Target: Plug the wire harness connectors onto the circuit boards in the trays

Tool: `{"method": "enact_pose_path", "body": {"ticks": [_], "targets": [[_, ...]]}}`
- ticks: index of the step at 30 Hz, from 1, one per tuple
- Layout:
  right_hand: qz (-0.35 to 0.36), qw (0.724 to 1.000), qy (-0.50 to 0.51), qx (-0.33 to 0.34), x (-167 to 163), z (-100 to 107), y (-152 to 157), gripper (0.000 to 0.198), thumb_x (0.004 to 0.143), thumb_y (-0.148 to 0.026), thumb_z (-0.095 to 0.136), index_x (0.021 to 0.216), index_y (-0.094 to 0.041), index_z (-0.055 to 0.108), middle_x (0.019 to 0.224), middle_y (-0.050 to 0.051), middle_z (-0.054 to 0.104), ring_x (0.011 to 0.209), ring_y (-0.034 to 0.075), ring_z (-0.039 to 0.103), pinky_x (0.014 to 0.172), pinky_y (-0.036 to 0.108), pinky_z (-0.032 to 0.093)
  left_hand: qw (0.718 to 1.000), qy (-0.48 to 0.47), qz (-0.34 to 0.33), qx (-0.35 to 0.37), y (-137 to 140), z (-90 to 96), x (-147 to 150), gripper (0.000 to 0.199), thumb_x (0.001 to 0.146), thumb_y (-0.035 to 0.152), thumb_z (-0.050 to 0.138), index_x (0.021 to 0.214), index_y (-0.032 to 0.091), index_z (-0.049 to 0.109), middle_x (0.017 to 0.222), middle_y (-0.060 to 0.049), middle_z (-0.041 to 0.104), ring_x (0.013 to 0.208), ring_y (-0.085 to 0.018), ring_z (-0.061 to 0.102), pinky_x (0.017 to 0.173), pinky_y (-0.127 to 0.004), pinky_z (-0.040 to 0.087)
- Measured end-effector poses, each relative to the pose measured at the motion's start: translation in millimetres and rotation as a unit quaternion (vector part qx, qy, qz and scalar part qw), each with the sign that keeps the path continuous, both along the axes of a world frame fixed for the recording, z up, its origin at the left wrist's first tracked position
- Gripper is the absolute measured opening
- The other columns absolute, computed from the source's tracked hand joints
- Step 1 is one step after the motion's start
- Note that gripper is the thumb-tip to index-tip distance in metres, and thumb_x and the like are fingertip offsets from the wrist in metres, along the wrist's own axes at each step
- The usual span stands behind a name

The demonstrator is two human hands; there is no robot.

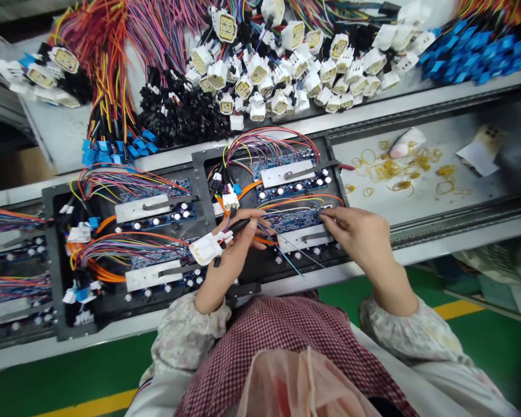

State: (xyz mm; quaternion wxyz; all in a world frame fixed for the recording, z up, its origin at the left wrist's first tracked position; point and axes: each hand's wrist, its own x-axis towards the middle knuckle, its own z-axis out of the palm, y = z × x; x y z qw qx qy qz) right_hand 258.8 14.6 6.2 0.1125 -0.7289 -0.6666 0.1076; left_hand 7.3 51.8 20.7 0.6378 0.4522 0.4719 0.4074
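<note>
My left hand point(232, 255) is closed around a wire harness with black sleeving. Its white connector point(205, 249) sticks out to the left, and loose blue and grey wire ends point(290, 260) hang past my fingers. My right hand point(360, 234) pinches at the right end of a blue circuit board point(297, 219), where an orange wire point(316, 198) curves to the fingertips; the wire's tip is hidden. On that board lies a silver metal bar point(290, 238) with a dark clip. The board sits in a black tray point(203, 197), below another wired board point(286, 162).
A second black tray point(52, 260) with wired boards stands to the left on the line. Behind are heaped harnesses with white connectors point(258, 69), black ends point(178, 104) and blue connectors point(481, 52). Yellow rubber bands point(386, 168) lie on the metal surface at right.
</note>
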Motion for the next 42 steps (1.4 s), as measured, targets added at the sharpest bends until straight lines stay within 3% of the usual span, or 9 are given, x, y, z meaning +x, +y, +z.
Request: {"method": "enact_pose_path", "body": {"ticks": [3, 9, 15, 23, 29, 36, 42], "targets": [[-0.002, 1.000, -0.002, -0.005, -1.4, 6.5, 1.1, 0.025, 0.093, -0.040, 0.058, 0.096, -0.026, 0.078, 0.088, 0.003, 0.077, 0.073, 0.020, 0.069, 0.058, 0.030, 0.037, 1.000, -0.003, 0.001, 0.003, -0.3, -0.6, -0.1, 0.021, 0.093, 0.038, 0.064, 0.104, 0.020, 0.069, 0.092, -0.004, 0.075, 0.082, -0.017, 0.076, 0.056, -0.019, 0.062], [0.015, 0.998, 0.030, 0.056, -16.3, 24.3, 8.1, 0.030, 0.094, -0.045, 0.057, 0.100, -0.021, 0.074, 0.074, 0.003, 0.066, 0.066, 0.016, 0.059, 0.058, 0.029, 0.036, 0.999, 0.034, -0.005, 0.035, -0.3, -1.7, -0.9, 0.024, 0.095, 0.040, 0.061, 0.106, 0.020, 0.068, 0.093, -0.005, 0.077, 0.080, -0.016, 0.075, 0.053, -0.018, 0.058], [-0.034, 0.996, 0.055, 0.063, -24.7, 16.0, 14.4, 0.032, 0.091, -0.050, 0.059, 0.091, -0.020, 0.069, 0.059, -0.002, 0.053, 0.053, 0.013, 0.049, 0.054, 0.027, 0.031, 0.996, 0.070, -0.003, 0.055, -1.3, -3.3, -1.7, 0.022, 0.096, 0.039, 0.059, 0.105, 0.021, 0.069, 0.091, -0.005, 0.077, 0.075, -0.013, 0.072, 0.050, -0.018, 0.052], [-0.021, 0.996, 0.076, 0.041, -32.8, -0.7, 16.9, 0.031, 0.092, -0.041, 0.054, 0.087, -0.022, 0.077, 0.063, 0.000, 0.065, 0.057, 0.015, 0.057, 0.056, 0.028, 0.033, 0.997, 0.068, -0.003, 0.036, -2.2, -9.6, -0.9, 0.024, 0.095, 0.042, 0.060, 0.103, 0.021, 0.069, 0.091, -0.005, 0.076, 0.068, -0.012, 0.068, 0.050, -0.018, 0.050], [-0.029, 0.998, 0.047, 0.023, -34.3, 2.5, 14.7, 0.027, 0.088, -0.039, 0.056, 0.084, -0.024, 0.078, 0.066, 0.002, 0.070, 0.059, 0.017, 0.061, 0.054, 0.029, 0.029, 0.996, 0.071, -0.017, 0.046, -1.7, -3.0, -0.3, 0.031, 0.098, 0.040, 0.056, 0.122, 0.023, 0.065, 0.094, -0.004, 0.077, 0.069, -0.012, 0.069, 0.050, -0.018, 0.052], [-0.016, 0.998, 0.060, 0.017, -32.2, -3.6, 14.7, 0.026, 0.087, -0.039, 0.057, 0.083, -0.025, 0.078, 0.058, 0.000, 0.065, 0.054, 0.015, 0.058, 0.054, 0.028, 0.032, 0.996, 0.063, -0.006, 0.057, -1.2, 6.1, 3.1, 0.018, 0.096, 0.033, 0.060, 0.105, 0.022, 0.070, 0.092, -0.004, 0.078, 0.074, -0.013, 0.072, 0.052, -0.019, 0.054], [-0.005, 0.997, 0.070, 0.035, -24.2, 20.5, -1.7, 0.035, 0.092, -0.052, 0.057, 0.092, -0.022, 0.076, 0.060, 0.001, 0.065, 0.055, 0.016, 0.059, 0.054, 0.028, 0.035, 0.997, 0.063, -0.007, 0.048, 0.5, 1.0, 1.8, 0.020, 0.097, 0.037, 0.058, 0.105, 0.021, 0.068, 0.090, -0.005, 0.077, 0.075, -0.013, 0.072, 0.051, -0.018, 0.053]]}}
